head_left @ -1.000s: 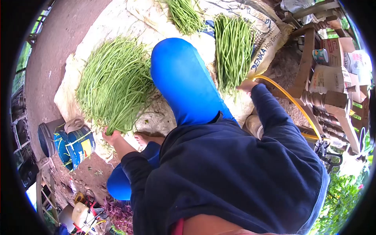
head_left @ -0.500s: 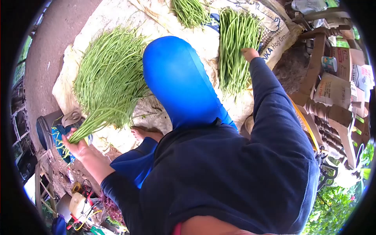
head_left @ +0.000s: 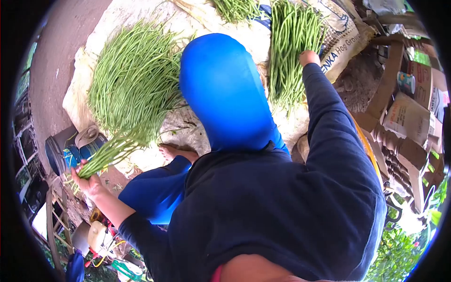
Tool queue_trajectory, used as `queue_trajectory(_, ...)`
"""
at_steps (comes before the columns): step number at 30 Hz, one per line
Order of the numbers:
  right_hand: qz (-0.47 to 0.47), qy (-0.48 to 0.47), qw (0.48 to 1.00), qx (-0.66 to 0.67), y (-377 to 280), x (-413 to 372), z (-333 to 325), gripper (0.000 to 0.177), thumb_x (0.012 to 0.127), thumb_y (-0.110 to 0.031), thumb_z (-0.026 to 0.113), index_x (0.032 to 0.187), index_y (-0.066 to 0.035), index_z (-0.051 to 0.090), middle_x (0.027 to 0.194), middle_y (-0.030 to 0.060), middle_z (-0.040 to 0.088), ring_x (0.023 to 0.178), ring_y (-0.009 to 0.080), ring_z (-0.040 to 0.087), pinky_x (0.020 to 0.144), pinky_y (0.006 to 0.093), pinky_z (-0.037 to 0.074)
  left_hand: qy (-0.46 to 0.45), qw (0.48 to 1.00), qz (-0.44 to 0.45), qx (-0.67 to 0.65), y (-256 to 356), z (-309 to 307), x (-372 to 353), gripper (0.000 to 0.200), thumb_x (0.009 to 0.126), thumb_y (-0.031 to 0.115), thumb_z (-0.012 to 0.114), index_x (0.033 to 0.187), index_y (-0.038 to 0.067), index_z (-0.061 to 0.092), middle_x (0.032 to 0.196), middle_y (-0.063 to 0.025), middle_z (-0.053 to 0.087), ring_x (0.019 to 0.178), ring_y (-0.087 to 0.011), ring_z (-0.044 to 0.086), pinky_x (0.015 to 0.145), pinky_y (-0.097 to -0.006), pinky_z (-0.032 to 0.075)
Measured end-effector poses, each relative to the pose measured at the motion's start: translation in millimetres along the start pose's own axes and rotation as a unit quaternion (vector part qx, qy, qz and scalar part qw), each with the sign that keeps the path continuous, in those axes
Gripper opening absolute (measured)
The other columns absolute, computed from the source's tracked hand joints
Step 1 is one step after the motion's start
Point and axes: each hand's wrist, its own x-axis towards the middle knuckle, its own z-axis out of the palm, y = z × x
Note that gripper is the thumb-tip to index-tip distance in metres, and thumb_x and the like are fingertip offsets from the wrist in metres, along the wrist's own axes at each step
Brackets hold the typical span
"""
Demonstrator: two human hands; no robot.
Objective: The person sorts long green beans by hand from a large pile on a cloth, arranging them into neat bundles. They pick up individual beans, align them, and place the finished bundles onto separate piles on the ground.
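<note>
My left hand (head_left: 88, 184) is closed around one end of a bunch of long green beans (head_left: 107, 157). The bunch's other end reaches over the edge of a large loose pile of long beans (head_left: 134, 80) on the pale sacking. At the right, my right hand (head_left: 310, 58) rests against the side of a straighter, lined-up stack of long beans (head_left: 293, 51). Its fingers are curled, and what lies in them is hidden. A smaller heap of long beans (head_left: 236, 9) shows at the top edge, partly cut off.
My blue-clad knee (head_left: 221, 84) rises between the two bean piles. Spread sacking (head_left: 75, 101) covers the ground. A dark round container with blue on it (head_left: 58, 152) stands near my left hand. Wooden furniture (head_left: 387, 89) with a cup (head_left: 406, 82) and cardboard boxes (head_left: 408, 117) is at right.
The view has shifted slightly, moving the piles up and to the right. My left hand still grips the bean bunch. My right hand stays by the lined-up stack, its fingers more curled.
</note>
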Motion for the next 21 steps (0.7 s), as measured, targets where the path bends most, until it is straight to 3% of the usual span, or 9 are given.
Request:
queue_trajectory(3, -0.068, -0.060, 0.988, 0.124, 35, 35, 29, 0.024, 0.086, -0.022, 0.053, 0.095, -0.007, 0.070, 0.103, 0.0114, 0.067, 0.094, 0.0286, 0.065, 0.078, 0.0392, 0.053, 0.060, 0.998, 0.010, 0.025, -10, 23, -9, 0.025, 0.086, 0.010, 0.064, 0.064, 0.004, 0.052, 0.060, -0.0092, 0.053, 0.061, -0.0211, 0.051, 0.075, -0.0408, 0.050)
queue_trajectory(5, 0.006, -0.109, 0.940, 0.325, 43, 34, 27, 0.020, 0.085, -0.016, 0.060, 0.100, -0.004, 0.067, 0.095, 0.0119, 0.068, 0.082, 0.0237, 0.068, 0.064, 0.0348, 0.056, 0.024, 1.000, -0.011, 0.004, -5, 16, -6, 0.025, 0.085, 0.010, 0.064, 0.064, 0.004, 0.052, 0.060, -0.0094, 0.053, 0.062, -0.0219, 0.052, 0.075, -0.0408, 0.050)
queue_trajectory(6, 0.103, -0.159, 0.871, 0.453, 34, 11, 3, 0.023, 0.085, -0.012, 0.063, 0.105, -0.001, 0.064, 0.091, 0.0122, 0.068, 0.076, 0.0212, 0.069, 0.057, 0.0319, 0.057, -0.011, 0.999, -0.032, -0.014, -4, 12, -3, 0.025, 0.085, 0.010, 0.065, 0.064, 0.003, 0.052, 0.060, -0.0096, 0.053, 0.062, -0.0227, 0.052, 0.075, -0.0408, 0.050)
queue_trajectory(7, 0.110, -0.119, 0.752, 0.639, 26, -21, -15, 0.035, 0.085, -0.006, 0.065, 0.116, 0.006, 0.054, 0.087, 0.0133, 0.066, 0.065, 0.0178, 0.068, 0.050, 0.0258, 0.057, -0.025, 0.999, -0.032, -0.016, -5, 10, -2, 0.026, 0.084, 0.010, 0.066, 0.064, 0.003, 0.051, 0.060, -0.0095, 0.052, 0.063, -0.0226, 0.051, 0.076, -0.0406, 0.050)
queue_trajectory(8, 0.091, -0.142, 0.741, 0.649, 29, -25, -17, 0.034, 0.086, 0.002, 0.060, 0.117, 0.004, 0.048, 0.098, 0.0125, 0.064, 0.077, 0.0196, 0.066, 0.067, 0.0303, 0.059, -0.025, 0.999, -0.034, -0.020, -7, 9, -3, 0.026, 0.084, 0.010, 0.066, 0.064, 0.003, 0.051, 0.060, -0.0095, 0.052, 0.063, -0.0226, 0.051, 0.076, -0.0406, 0.050)
queue_trajectory(10, 0.073, -0.118, 0.727, 0.672, 35, -26, -8, 0.031, 0.086, 0.001, 0.060, 0.115, 0.003, 0.050, 0.098, 0.0112, 0.063, 0.082, 0.0189, 0.065, 0.075, 0.0308, 0.058, 0.006, 1.000, -0.023, -0.004, -11, 11, -6, 0.026, 0.085, 0.010, 0.065, 0.064, 0.003, 0.051, 0.061, -0.0087, 0.052, 0.063, -0.0207, 0.051, 0.077, -0.0404, 0.050)
queue_trajectory(18, 0.098, -0.084, 0.695, 0.707, 29, -37, -3, 0.009, 0.088, -0.006, 0.060, 0.097, -0.005, 0.058, 0.086, 0.0045, 0.063, 0.070, 0.0144, 0.062, 0.066, 0.0290, 0.056, -0.031, 0.998, -0.044, -0.033, -4, -6, -18, 0.025, 0.085, 0.010, 0.065, 0.066, 0.003, 0.051, 0.062, -0.0084, 0.052, 0.065, -0.0205, 0.051, 0.077, -0.0401, 0.050)
queue_trajectory(20, 0.085, -0.102, 0.649, 0.749, 31, -38, 0, 0.015, 0.088, -0.010, 0.061, 0.101, -0.002, 0.057, 0.087, 0.0083, 0.065, 0.071, 0.0173, 0.063, 0.064, 0.0315, 0.054, -0.002, 1.000, -0.018, -0.017, -3, -12, -24, 0.024, 0.086, 0.011, 0.063, 0.066, 0.004, 0.051, 0.062, -0.0069, 0.051, 0.064, -0.0192, 0.050, 0.078, -0.0394, 0.050)
queue_trajectory(21, 0.127, -0.089, 0.630, 0.761, 30, -39, 0, 0.014, 0.091, -0.014, 0.057, 0.100, -0.003, 0.059, 0.085, 0.0067, 0.065, 0.070, 0.0162, 0.061, 0.062, 0.0304, 0.051, -0.001, 1.000, -0.016, -0.018, -2, -16, -25, 0.024, 0.086, 0.011, 0.063, 0.066, 0.004, 0.051, 0.062, -0.0069, 0.051, 0.064, -0.0192, 0.050, 0.078, -0.0394, 0.050)
